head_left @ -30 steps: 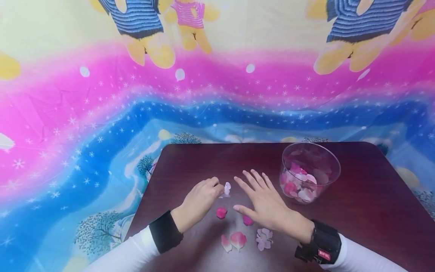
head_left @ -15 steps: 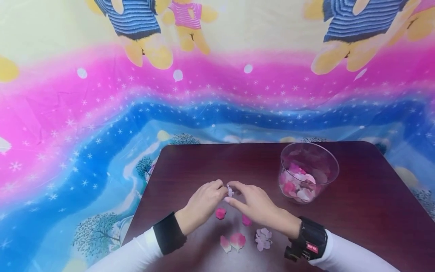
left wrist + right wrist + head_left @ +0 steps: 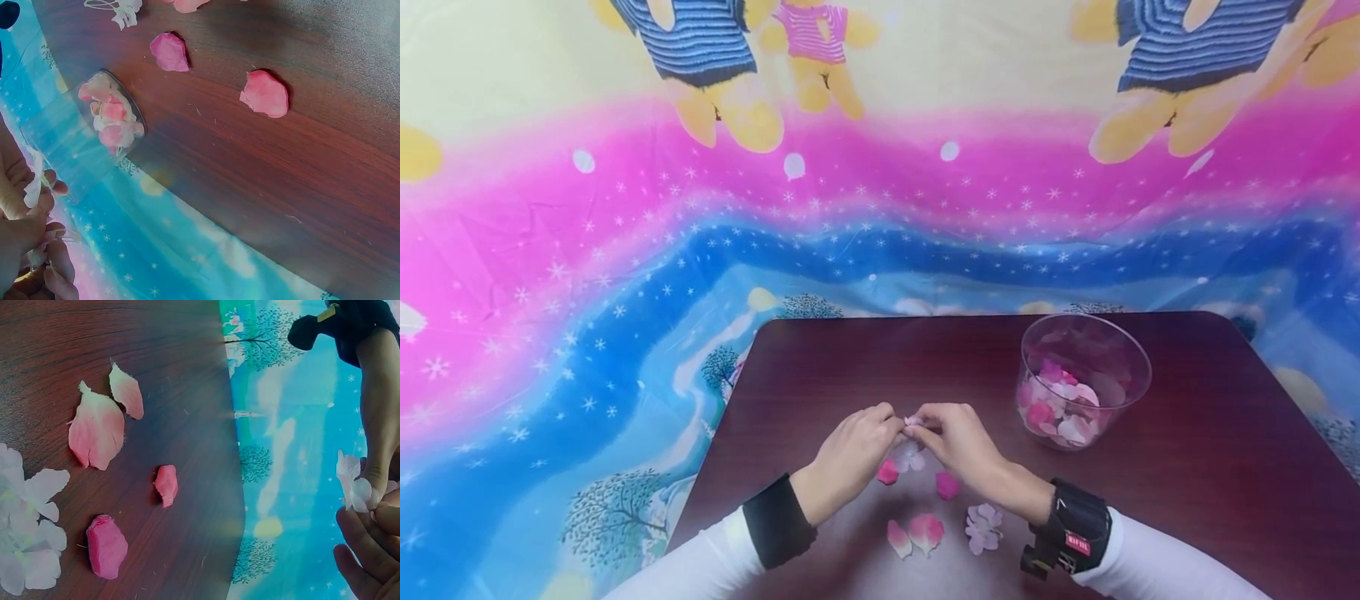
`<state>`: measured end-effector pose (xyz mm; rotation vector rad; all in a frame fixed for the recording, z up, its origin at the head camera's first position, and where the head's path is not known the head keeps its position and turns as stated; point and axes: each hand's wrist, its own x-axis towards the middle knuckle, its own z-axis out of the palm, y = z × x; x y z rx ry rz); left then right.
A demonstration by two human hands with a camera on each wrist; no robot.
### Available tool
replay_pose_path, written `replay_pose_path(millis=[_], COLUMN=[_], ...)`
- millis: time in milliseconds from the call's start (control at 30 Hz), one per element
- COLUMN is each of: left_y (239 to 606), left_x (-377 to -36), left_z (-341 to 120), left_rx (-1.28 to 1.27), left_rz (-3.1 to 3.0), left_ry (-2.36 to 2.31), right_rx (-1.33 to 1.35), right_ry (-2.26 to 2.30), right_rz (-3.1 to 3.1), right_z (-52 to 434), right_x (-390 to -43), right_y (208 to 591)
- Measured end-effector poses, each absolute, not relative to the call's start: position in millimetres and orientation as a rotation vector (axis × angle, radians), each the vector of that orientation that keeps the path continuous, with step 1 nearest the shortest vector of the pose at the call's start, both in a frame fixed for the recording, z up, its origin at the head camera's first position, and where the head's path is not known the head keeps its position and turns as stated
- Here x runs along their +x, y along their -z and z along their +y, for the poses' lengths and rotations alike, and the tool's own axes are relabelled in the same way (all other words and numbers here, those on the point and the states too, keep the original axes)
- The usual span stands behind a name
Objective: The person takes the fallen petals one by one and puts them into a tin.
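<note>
Both hands meet above the middle of the dark wooden table (image 3: pixel 1187 467). My left hand (image 3: pixel 893 423) and right hand (image 3: pixel 922 427) each pinch the same small pale artificial flower (image 3: pixel 912 454), whose white petals hang just below the fingertips. In the right wrist view the flower (image 3: pixel 351 483) sits between the fingertips of both hands. The left wrist view shows a white petal (image 3: pixel 32 186) against the fingers at the left edge. A clear plastic jar (image 3: pixel 1082 383) partly filled with pink and white petals stands to the right of the hands.
Loose petals lie on the table below the hands: two deep pink ones (image 3: pixel 887 472) (image 3: pixel 947 485), a pale pink pair (image 3: pixel 917 533) and a white blossom (image 3: pixel 983 527). A bright cartoon-print cloth (image 3: pixel 625 292) surrounds the table on the left and behind.
My right hand, spread flat over the table a second ago, has come left to meet the left hand and pinched the pale flower. Both hands have drawn slightly nearer to me.
</note>
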<state>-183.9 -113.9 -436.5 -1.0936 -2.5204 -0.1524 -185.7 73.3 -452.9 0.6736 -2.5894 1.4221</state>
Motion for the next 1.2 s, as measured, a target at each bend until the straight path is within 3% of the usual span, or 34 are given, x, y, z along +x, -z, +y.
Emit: replay_pose_path(millis=[533,1200], left_y=[440,446], left_x=[-188,-188], left_z=[-122,-131], left_rx=[-1.005,-0.925], left_rz=[-2.5,-2.836], left_ry=[0.073,-0.01], right_rx=[0.543,0.538], right_ry=[-1.09,-1.075], right_rz=[-2.678,-2.699], right_z=[80,86], right_x=[-186,-189], right_y=[455,459])
